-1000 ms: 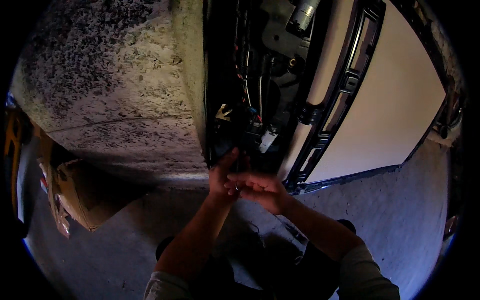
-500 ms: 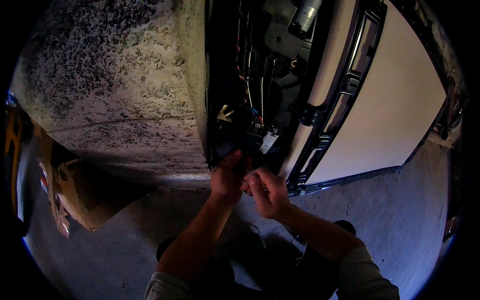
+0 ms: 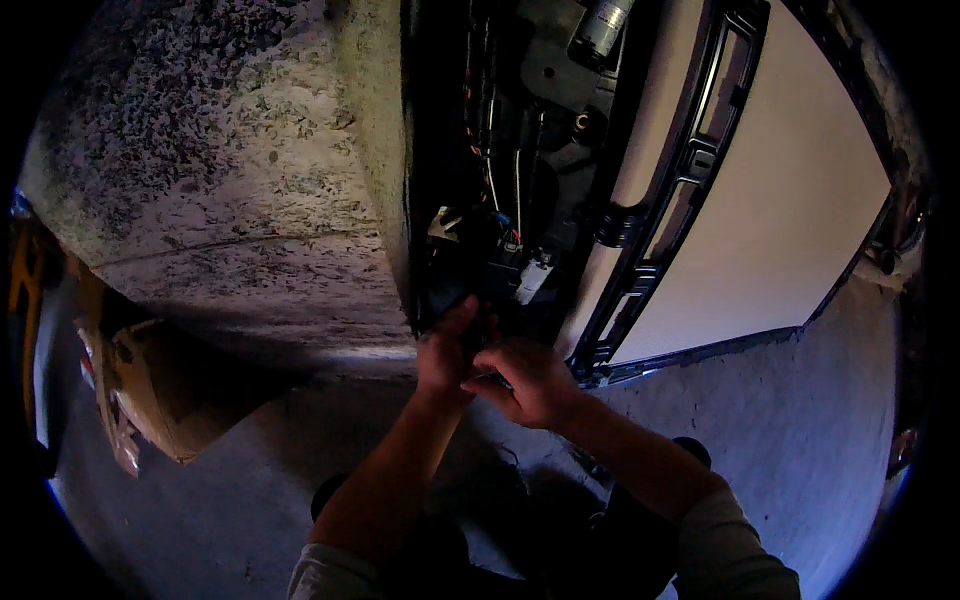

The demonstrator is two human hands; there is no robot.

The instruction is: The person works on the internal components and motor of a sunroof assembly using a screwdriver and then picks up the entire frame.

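Observation:
Both hands meet at the near end of a narrow dark cavity (image 3: pixel 545 70) packed with mechanical parts and wires. My left hand (image 3: pixel 445 355) is closed there, fingers pointing into the shadow, and what it grips is hidden. Against it, my right hand (image 3: pixel 530 382) has its thumb and fingers drawn together in a pinch; anything between them is too small or dark to name. Just beyond the fingers lie a pale metallic block (image 3: pixel 534 278) and a black connector (image 3: pixel 505 262) with thin coloured wires. A silver cylinder (image 3: pixel 604 30) sits at the cavity's far end.
A pale beige panel (image 3: pixel 770 200) with a black slotted trim strip (image 3: pixel 690 175) borders the cavity on the right. On the left stands a rough, stained concrete-like block (image 3: pixel 240 200). A torn cardboard box (image 3: pixel 180 385) rests at left on the grey floor (image 3: pixel 260 500).
My right hand has shifted slightly left and turned, its back now more over the left hand. My left hand stays in nearly the same place. The cavity appears slightly further left.

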